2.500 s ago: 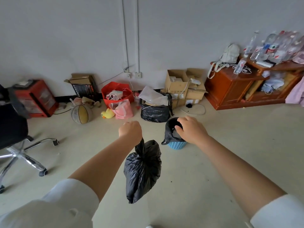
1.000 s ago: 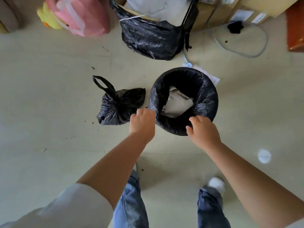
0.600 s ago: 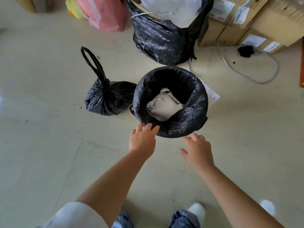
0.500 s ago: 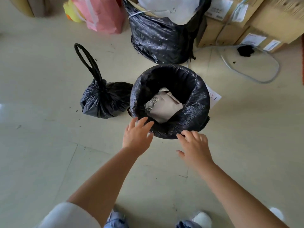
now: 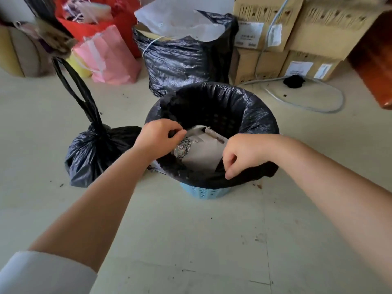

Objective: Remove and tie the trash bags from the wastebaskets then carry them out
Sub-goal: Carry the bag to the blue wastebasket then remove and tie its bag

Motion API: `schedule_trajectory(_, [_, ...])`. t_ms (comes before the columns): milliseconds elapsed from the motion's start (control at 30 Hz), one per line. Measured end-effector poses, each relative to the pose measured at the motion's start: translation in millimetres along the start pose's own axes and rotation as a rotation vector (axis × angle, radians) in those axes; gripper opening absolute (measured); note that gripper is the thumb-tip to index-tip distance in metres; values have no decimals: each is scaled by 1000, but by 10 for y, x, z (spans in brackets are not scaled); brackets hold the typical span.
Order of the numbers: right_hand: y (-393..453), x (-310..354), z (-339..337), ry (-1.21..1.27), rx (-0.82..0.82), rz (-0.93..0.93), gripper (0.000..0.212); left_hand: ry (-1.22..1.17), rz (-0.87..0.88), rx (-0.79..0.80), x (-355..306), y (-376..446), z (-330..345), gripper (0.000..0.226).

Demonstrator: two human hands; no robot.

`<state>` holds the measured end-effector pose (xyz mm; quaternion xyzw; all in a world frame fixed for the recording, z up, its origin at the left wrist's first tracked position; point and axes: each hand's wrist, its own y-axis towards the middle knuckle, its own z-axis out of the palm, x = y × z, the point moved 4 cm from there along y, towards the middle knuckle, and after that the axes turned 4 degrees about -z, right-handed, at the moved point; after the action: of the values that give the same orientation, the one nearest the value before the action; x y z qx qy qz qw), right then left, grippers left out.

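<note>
A blue wastebasket [image 5: 204,192] stands on the floor, lined with a black trash bag [image 5: 256,115] folded over its rim. Crumpled paper and foil [image 5: 201,151] lie inside. My left hand [image 5: 159,137] pinches the bag's edge at the near left of the rim. My right hand [image 5: 241,153] pinches the bag's edge at the near right. A tied black trash bag [image 5: 95,153] with a long loop handle sits on the floor just left of the basket.
Behind the basket stands a large black bag [image 5: 180,60] stuffed with white sheeting. Pink [image 5: 108,58] and red [image 5: 93,28] bags are at the back left, cardboard boxes [image 5: 297,39] at the back right, a wooden cabinet [image 5: 375,60] at the far right. A cable loop [image 5: 331,102] lies on the floor.
Both hands have moved from hovering open at the near rim to pinching the bag's edge. The view has come lower and closer to the basket.
</note>
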<state>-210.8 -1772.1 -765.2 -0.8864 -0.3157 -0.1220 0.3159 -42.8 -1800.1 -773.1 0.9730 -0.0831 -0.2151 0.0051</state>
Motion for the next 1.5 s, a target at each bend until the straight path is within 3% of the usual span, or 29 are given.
schedule_trajectory(267, [63,-145,-28,158,-530,105,23,-114,-11,317,-36,-242,-39,41])
schedule_trajectory(367, [49,-205,-88,197,-559,195,24,105,55,482,-124,-276,44,25])
schedule_trajectory(433, [43,-219,-154,147,-518,235,23,205,71,498,-169,-250,53,36])
schedule_trajectory(533, [49,-154,-214,90,-439,236,18,350,12,351,-143,-201,0,23])
schedule_trajectory(600, [22,-61,-208,84,-342,237,39,417,-94,166,-93,-193,-92,27])
schedule_trajectory(667, [-9,-1,-163,-83,-213,287,57,365,-203,48,-44,-220,-140,28])
schedule_trajectory(733, [-42,8,-139,-283,-199,346,50,284,-278,10,-32,-246,-137,28])
schedule_trajectory(833, [-153,-61,-214,-321,-376,421,29,258,-292,-27,-80,-262,-124,28])
schedule_trajectory(967, [-378,-282,-346,-310,-671,618,27,205,-303,-27,-132,-271,-94,28])
schedule_trajectory(1100, [-563,-554,-267,-96,-780,801,33,324,-280,53,-129,-309,-30,47])
schedule_trajectory(1167, [-630,-678,-234,-6,-778,860,28,378,-319,-2,-65,-324,-63,38])
schedule_trajectory(1200, [-662,-731,-218,27,-747,888,25,352,-359,-29,-24,-332,-91,34])
schedule_trajectory(1333, [-782,-809,-169,168,-657,939,46,161,-516,-97,162,-368,-206,32])
schedule_trajectory(1400, [-778,-796,-109,364,-680,909,47,32,-598,-102,280,-376,-218,33])
schedule_trajectory(1500, [-695,-761,13,886,-828,747,25,-168,-652,-125,381,-400,-202,33])
